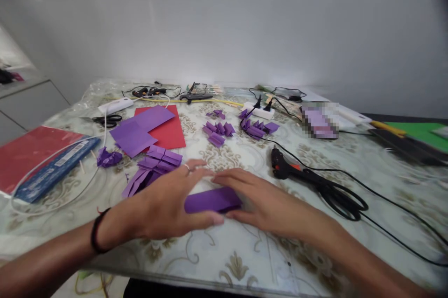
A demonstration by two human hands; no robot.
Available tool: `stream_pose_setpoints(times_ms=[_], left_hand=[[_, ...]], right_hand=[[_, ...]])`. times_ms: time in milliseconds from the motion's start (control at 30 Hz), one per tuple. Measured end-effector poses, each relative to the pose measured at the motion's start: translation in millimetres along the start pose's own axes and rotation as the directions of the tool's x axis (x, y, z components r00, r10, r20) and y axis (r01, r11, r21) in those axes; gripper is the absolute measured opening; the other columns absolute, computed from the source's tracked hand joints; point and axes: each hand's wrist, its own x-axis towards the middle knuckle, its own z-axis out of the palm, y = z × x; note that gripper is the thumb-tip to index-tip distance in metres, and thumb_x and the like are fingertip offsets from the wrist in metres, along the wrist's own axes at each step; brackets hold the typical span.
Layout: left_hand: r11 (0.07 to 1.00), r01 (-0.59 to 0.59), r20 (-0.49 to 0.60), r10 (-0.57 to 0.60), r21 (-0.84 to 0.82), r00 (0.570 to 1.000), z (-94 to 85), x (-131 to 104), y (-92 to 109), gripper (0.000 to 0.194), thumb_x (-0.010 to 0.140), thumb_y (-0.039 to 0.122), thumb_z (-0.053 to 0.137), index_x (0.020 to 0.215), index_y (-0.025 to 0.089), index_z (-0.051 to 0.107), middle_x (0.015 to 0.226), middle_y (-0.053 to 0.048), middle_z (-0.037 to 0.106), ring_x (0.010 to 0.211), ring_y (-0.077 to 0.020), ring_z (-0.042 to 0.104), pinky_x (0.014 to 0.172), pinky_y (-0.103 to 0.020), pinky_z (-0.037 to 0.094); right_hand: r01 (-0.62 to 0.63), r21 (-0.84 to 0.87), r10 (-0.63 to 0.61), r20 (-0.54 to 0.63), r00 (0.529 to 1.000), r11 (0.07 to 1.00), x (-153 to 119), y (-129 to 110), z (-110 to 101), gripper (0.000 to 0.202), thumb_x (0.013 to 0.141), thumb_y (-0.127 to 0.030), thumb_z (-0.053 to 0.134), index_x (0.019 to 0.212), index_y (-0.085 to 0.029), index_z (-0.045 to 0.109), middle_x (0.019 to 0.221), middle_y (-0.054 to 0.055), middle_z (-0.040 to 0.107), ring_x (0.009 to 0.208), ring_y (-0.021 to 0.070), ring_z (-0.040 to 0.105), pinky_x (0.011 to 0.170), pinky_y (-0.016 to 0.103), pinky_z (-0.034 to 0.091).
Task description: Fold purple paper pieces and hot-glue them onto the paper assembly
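Note:
A folded strip of purple paper [212, 200] lies between my two hands near the front of the table. My left hand [168, 200], with a ring and a dark wristband, is curved around its left end, thumb along the near edge. Fingers and thumb of my right hand [257, 200] close on the right end. The fingertips of both hands meet behind the strip. Just beyond my left hand is a pile of folded purple paper pieces [154, 167]. Several smaller folded pieces [219, 131] sit farther back, with another group [257, 128] to their right.
A hot glue gun [282, 165] and black-handled scissors [341, 197] lie at right, with a cable alongside. Purple sheets [135, 137] overlap a red sheet [171, 125]. Behind are a white power strip [259, 110] and a phone [319, 121]. A blue box [56, 167] is at left.

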Motion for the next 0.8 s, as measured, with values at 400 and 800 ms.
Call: stream_pose_setpoints(times_ms=[400, 800], left_hand=[[0.989, 0.148, -0.008, -0.148, -0.009, 0.989, -13.0, 15.6, -18.1, 0.029, 0.108, 0.029, 0.054, 0.101, 0.018, 0.079, 0.087, -0.003, 0.080, 0.072, -0.0169, 0.071, 0.067, -0.026, 0.053], [0.909, 0.016, -0.156, -0.089, -0.416, 0.984, -16.6, 5.5, -27.9, 0.031, 0.106, 0.024, 0.063, 0.130, 0.033, 0.080, 0.128, -0.002, 0.081, 0.115, -0.0218, 0.079, 0.103, -0.030, 0.062]], right_hand=[[-0.144, 0.233, 0.215, -0.317, 0.924, 0.962, 13.3, -6.8, -15.8, 0.021, 0.101, -0.034, 0.065, 0.099, -0.023, 0.082, 0.102, 0.004, 0.085, 0.089, 0.0230, 0.078, 0.079, 0.034, 0.059], [-0.043, 0.689, 0.362, -0.326, 0.873, 0.723, 17.9, -10.0, -2.3, 0.030, 0.084, -0.040, 0.087, 0.111, -0.028, 0.082, 0.104, 0.005, 0.080, 0.072, 0.0177, 0.071, 0.054, 0.025, 0.051]])
